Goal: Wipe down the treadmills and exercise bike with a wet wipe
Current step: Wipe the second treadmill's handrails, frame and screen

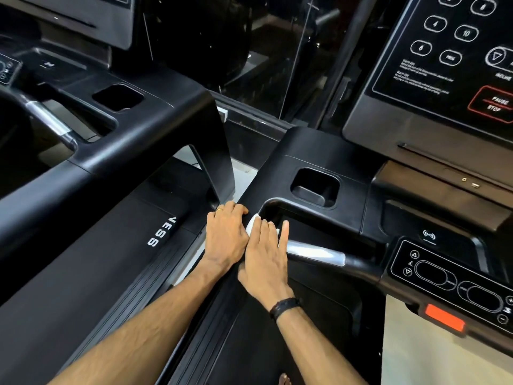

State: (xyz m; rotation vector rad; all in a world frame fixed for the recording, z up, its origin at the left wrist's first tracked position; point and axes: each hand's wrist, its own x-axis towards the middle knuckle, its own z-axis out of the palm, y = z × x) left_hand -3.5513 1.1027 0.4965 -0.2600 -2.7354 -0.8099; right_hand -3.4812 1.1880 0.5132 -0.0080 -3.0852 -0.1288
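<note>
A white wet wipe lies on the black left side arm of the right-hand treadmill. My right hand presses flat on the wipe with straight fingers, covering most of it. My left hand rests right beside it on the same arm, with its fingertips bent over the outer edge. A second black treadmill stands to the left, its deck marked "VESS".
A silver grip sensor sticks out just right of my right hand. Behind the hands is a cup recess. The console, a button panel and an orange safety key are on the right. A narrow gap separates the two machines.
</note>
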